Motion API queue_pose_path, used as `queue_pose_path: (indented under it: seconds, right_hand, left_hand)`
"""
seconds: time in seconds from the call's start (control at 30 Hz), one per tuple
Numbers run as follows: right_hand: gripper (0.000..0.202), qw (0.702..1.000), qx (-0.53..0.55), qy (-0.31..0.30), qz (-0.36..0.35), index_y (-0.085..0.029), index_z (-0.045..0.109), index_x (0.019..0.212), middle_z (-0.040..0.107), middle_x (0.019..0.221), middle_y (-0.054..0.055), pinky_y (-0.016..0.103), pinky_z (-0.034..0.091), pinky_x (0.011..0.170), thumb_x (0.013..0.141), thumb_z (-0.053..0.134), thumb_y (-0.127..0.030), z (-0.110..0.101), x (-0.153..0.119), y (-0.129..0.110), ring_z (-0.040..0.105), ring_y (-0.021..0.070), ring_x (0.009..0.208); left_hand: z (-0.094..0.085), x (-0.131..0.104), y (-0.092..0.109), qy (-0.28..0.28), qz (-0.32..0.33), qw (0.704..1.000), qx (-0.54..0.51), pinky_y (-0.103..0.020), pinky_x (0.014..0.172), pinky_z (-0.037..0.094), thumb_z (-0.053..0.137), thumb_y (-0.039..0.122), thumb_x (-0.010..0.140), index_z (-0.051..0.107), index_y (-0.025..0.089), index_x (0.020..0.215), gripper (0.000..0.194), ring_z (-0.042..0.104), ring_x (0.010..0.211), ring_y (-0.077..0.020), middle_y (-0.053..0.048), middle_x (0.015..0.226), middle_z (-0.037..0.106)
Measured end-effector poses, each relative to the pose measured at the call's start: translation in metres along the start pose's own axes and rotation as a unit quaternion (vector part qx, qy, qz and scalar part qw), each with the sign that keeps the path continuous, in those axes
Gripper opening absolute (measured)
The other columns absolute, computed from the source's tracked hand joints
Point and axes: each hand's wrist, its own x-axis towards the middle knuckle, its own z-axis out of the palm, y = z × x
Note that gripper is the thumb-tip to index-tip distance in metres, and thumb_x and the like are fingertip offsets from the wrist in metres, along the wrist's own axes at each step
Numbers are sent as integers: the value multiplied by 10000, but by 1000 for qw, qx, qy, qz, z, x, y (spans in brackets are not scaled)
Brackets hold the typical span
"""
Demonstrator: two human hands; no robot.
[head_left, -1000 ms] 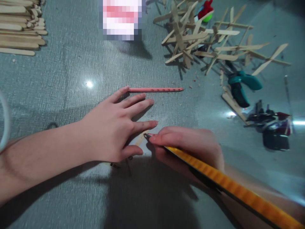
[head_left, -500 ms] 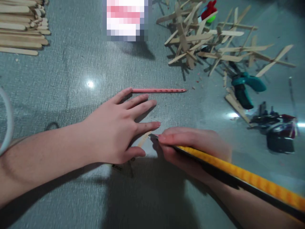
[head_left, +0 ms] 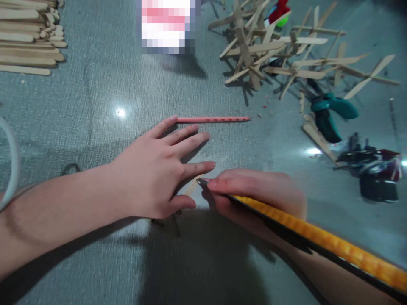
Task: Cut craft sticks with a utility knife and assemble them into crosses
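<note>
right grip [head_left: 259, 190] around orange tool [head_left: 318, 235]

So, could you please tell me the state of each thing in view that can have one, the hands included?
Left hand: fingers spread, palm down.
Right hand: closed around the yellow-and-black tool.
Yellow-and-black tool: slanted, pointed tip at the wooden strip.
Wooden strip: partly covered by the left hand.
Pink pencil: lying flat.
Pliers: lying, handles apart.
Loose sticks: piled.
Crossed sticks: heaped.
Dark items at right: too blurred to tell.
</note>
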Motion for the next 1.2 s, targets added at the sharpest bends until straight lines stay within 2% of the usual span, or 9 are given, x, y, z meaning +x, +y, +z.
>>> queue_pose_path:
  seconds: [0.2, 0.37, 0.53, 0.67, 0.77, 0.87, 1.0, 1.13, 1.2]
  right_hand:
    - [168, 999, 35, -13, -8, -243, 710, 1032, 789, 834, 6, 233, 622, 678, 947, 705, -99, 1, 1, 0, 780, 143, 754]
    - [143, 999, 39, -7, -3, -238, 711, 1024, 813, 898, 15, 240, 630, 722, 937, 734, -125, 1, 0, 2, 788, 142, 780]
    - [183, 1000, 28, -11, 0, -260, 716, 1020, 803, 835, -3, 246, 631, 691, 935, 703, -99, 0, 0, 0, 785, 145, 736]
    - [182, 999, 16, 38, 27, -287, 732, 985, 806, 810, -15, 246, 642, 652, 935, 694, -116, -2, 0, -1, 781, 152, 685]
    - [143, 998, 7, 58, 29, -295, 729, 970, 796, 763, -20, 248, 617, 573, 958, 679, -161, -4, 0, -2, 756, 152, 611]
    - [151, 999, 9, 23, 33, -290, 711, 972, 774, 711, -24, 257, 581, 526, 958, 663, -147, -8, -1, -5, 749, 160, 593]
    - [155, 999, 23, 5, 40, -287, 712, 988, 791, 755, -10, 278, 598, 561, 959, 657, -145, -11, -3, -5, 771, 177, 649]
    - [113, 998, 37, 33, 36, -287, 722, 995, 802, 795, -10, 267, 593, 582, 983, 650, -201, -9, -6, -1, 761, 161, 654]
    - [106, 996, 43, 55, 48, -284, 731, 981, 798, 802, -2, 276, 585, 599, 1010, 633, -256, -9, -7, 2, 755, 162, 671]
  left_hand:
    - [0, 1, 0, -1, 0, 1000, 11, -633, 1327, 212, 684, 637, 922, 615, 293, 1505, 681, 430, 1556, -399, -122, 1680, 467]
    - [2, 0, 0, 4, 1, 1000, 8, -655, 1323, 202, 688, 635, 920, 619, 285, 1501, 681, 431, 1552, -409, -131, 1681, 462]
    - [3, -2, -2, 9, 9, 1000, 7, -662, 1316, 206, 685, 620, 929, 613, 279, 1501, 670, 410, 1568, -404, -154, 1681, 453]
    - [7, -3, -3, 29, 28, 999, 3, -667, 1308, 222, 681, 626, 937, 611, 259, 1486, 664, 430, 1554, -407, -152, 1661, 480]
    - [8, -2, -4, 52, 50, 997, -4, -634, 1319, 227, 686, 622, 945, 638, 181, 1428, 656, 497, 1504, -398, -168, 1581, 570]
    - [6, 0, -5, 77, 59, 995, -27, -569, 1290, 312, 687, 616, 960, 683, 153, 1322, 587, 587, 1416, -369, -147, 1422, 696]
    - [2, 0, -7, 82, 45, 994, -64, -499, 1090, 480, 647, 574, 1007, 714, 177, 1219, 454, 708, 1179, -314, -104, 1206, 771]
    - [-2, -1, -7, 75, 23, 993, -92, -502, 1071, 474, 670, 574, 986, 692, 175, 1289, 502, 678, 1202, -327, -136, 1302, 722]
    - [-4, -1, -7, 79, 25, 992, -100, -500, 1098, 462, 669, 498, 1000, 705, 176, 1261, 416, 670, 1229, -320, -127, 1313, 723]
